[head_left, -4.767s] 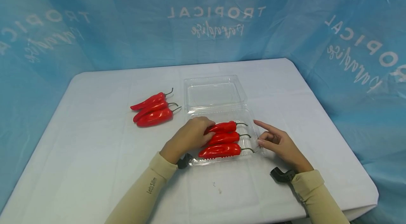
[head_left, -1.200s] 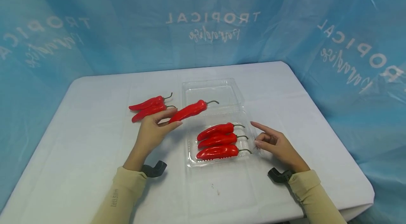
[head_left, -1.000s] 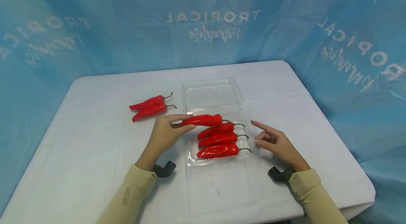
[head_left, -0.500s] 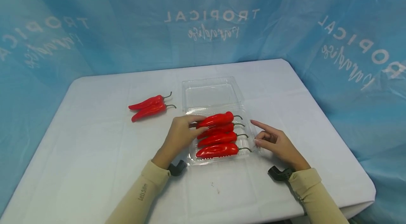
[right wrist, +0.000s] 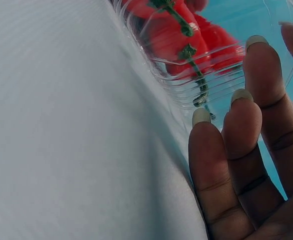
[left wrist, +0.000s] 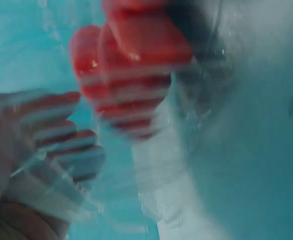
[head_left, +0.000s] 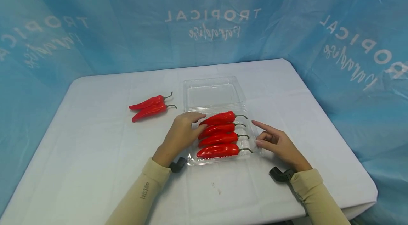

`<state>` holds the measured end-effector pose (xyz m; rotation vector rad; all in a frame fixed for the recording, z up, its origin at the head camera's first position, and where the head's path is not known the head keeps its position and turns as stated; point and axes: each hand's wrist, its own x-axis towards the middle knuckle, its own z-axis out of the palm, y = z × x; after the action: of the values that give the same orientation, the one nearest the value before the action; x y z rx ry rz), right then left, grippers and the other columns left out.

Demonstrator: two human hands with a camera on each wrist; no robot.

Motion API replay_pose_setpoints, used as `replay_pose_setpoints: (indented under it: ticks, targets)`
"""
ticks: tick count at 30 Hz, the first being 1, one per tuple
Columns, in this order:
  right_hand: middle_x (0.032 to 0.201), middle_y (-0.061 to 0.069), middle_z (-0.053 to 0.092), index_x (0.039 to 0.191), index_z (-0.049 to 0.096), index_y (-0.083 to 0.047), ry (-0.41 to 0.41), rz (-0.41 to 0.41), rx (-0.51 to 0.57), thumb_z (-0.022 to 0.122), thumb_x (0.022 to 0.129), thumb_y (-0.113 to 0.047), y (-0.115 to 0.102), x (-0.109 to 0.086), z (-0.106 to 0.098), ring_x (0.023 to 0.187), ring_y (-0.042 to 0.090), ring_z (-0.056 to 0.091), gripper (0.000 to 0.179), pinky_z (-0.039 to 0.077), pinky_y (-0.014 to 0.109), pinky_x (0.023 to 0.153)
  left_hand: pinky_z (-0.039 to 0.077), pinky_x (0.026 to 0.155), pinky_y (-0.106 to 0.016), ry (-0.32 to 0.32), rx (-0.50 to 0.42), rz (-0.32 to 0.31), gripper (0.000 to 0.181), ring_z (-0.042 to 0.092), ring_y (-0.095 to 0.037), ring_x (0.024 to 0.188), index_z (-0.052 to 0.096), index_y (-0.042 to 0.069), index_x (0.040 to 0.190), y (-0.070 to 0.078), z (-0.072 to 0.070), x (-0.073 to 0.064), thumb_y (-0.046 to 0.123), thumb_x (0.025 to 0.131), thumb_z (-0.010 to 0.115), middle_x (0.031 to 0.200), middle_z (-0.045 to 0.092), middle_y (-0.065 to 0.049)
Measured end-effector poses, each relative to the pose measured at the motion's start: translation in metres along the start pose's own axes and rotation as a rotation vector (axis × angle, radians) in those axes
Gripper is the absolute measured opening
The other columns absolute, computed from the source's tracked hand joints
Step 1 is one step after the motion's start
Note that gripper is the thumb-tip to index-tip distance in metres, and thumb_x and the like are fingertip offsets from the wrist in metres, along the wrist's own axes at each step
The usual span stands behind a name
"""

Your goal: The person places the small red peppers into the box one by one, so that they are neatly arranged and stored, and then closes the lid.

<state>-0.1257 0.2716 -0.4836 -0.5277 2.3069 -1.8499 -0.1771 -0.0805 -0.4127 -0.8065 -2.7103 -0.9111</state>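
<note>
Several red peppers lie side by side in the base of a clear plastic clamshell container, stems to the right. My left hand is at the left end of the farthest pepper. Its thumb and fingers stand apart around that tip without gripping it. In the left wrist view the peppers are blurred, with the fingers apart from them. At the container's right rim my right hand holds the edge with thumb and bent fingers, its index finger stretched out; fingertips meet the ribbed wall.
Two more red peppers lie on the white-covered table, left of the container. Its transparent lid lies folded back on the far side. A blue printed curtain hangs behind the table.
My left hand has carried one pepper from the left-hand pile into the container, laid it at the far side and loosened its fingers. My right hand has stayed at the rim.
</note>
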Motion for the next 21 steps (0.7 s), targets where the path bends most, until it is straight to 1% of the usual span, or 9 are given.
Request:
replay_pose_setpoints:
  ticks: [2, 5, 7, 9, 13, 18, 21]
  targets:
    - [0.091, 0.012, 0.069, 0.155, 0.043, -0.010, 0.001, -0.002, 0.002, 0.067, 0.097, -0.002, 0.000, 0.000, 0.000, 0.077, 0.021, 0.059, 0.063, 0.053, 0.026, 0.073, 0.054, 0.099, -0.041, 0.026, 0.001, 0.002, 0.040, 0.068, -0.023, 0.115, 0.073, 0.008, 0.126, -0.003, -0.003, -0.002, 0.018, 0.089, 0.082, 0.122, 0.073, -0.006]
    - [0.091, 0.013, 0.069, 0.155, 0.043, -0.010, 0.001, -0.007, -0.001, 0.066, 0.097, -0.002, 0.000, -0.001, 0.001, 0.077, 0.020, 0.059, 0.063, 0.052, 0.027, 0.072, 0.054, 0.099, -0.043, 0.060, 0.003, 0.005, 0.039, 0.067, -0.024, 0.116, 0.072, 0.010, 0.127, -0.011, -0.011, -0.005, 0.018, 0.089, 0.081, 0.123, 0.073, -0.006]
    - [0.092, 0.014, 0.069, 0.156, 0.043, -0.011, -0.001, -0.010, -0.005, 0.066, 0.098, -0.002, 0.000, -0.001, 0.001, 0.077, 0.021, 0.059, 0.063, 0.053, 0.027, 0.073, 0.055, 0.099, -0.044, 0.084, 0.013, -0.005, 0.038, 0.067, -0.024, 0.116, 0.072, 0.011, 0.126, -0.019, -0.018, -0.009, 0.019, 0.090, 0.081, 0.122, 0.073, -0.005]
    - [0.092, 0.014, 0.069, 0.156, 0.043, -0.012, -0.005, -0.010, -0.010, 0.066, 0.098, -0.003, 0.000, -0.001, 0.002, 0.077, 0.022, 0.059, 0.063, 0.053, 0.027, 0.073, 0.054, 0.099, -0.045, 0.110, 0.016, -0.030, 0.038, 0.066, -0.025, 0.117, 0.072, 0.012, 0.126, -0.029, -0.026, -0.013, 0.020, 0.090, 0.081, 0.122, 0.072, -0.005]
    - [0.092, 0.014, 0.070, 0.156, 0.043, -0.013, -0.008, -0.003, -0.014, 0.067, 0.098, -0.004, -0.001, -0.001, 0.003, 0.078, 0.024, 0.060, 0.063, 0.054, 0.028, 0.074, 0.053, 0.100, -0.048, 0.169, 0.011, -0.115, 0.041, 0.063, -0.025, 0.121, 0.072, 0.014, 0.126, -0.056, -0.045, -0.027, 0.018, 0.087, 0.083, 0.124, 0.071, -0.005]
    - [0.092, 0.013, 0.070, 0.156, 0.043, -0.013, -0.005, -0.003, -0.018, 0.067, 0.098, -0.004, -0.002, -0.001, 0.003, 0.078, 0.024, 0.060, 0.063, 0.054, 0.028, 0.075, 0.050, 0.102, -0.056, 0.223, 0.005, -0.273, 0.044, 0.057, -0.032, 0.127, 0.071, 0.012, 0.129, -0.096, -0.067, -0.047, 0.014, 0.087, 0.083, 0.130, 0.067, -0.010]
    - [0.092, 0.014, 0.070, 0.156, 0.043, -0.012, 0.002, -0.001, -0.022, 0.067, 0.098, -0.004, -0.003, -0.002, 0.002, 0.078, 0.024, 0.060, 0.063, 0.054, 0.027, 0.075, 0.049, 0.102, -0.058, 0.247, 0.029, -0.349, 0.042, 0.057, -0.036, 0.125, 0.071, 0.011, 0.129, -0.116, -0.077, -0.054, 0.016, 0.089, 0.081, 0.131, 0.066, -0.015]
